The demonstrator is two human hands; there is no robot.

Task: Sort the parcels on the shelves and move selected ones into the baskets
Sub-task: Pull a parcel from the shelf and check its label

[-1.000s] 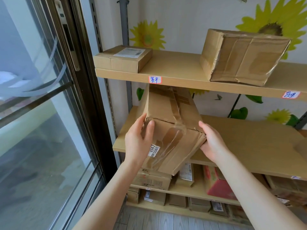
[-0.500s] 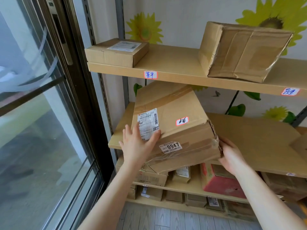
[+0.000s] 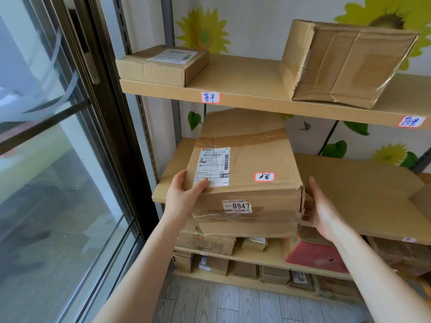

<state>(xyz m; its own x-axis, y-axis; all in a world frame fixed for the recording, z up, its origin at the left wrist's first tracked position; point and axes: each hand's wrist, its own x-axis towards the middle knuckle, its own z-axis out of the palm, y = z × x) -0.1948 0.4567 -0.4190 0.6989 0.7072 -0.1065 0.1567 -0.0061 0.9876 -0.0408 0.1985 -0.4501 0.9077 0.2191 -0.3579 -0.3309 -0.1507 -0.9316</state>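
- Now the left hand [image 3: 184, 197] grips the 0947 parcel [image 3: 247, 159] at its near-left corner, thumb on top.
- The right hand [image 3: 324, 210] presses straight fingers against its right side.
- It overhangs the middle shelf [image 3: 349, 190] at the front edge.

parcel [image 3: 247, 159] was matt brown cardboard, creased, with glossy clear tape [image 3: 275, 217] and a white paper label [image 3: 213, 166]. shelf board [image 3: 245, 73] looked smooth pale wood, matt. upright [image 3: 168, 24] grey metal. door pane [image 3: 58, 206] glossy glass.

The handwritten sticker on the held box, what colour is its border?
Red border, white sticker on the box; head view.
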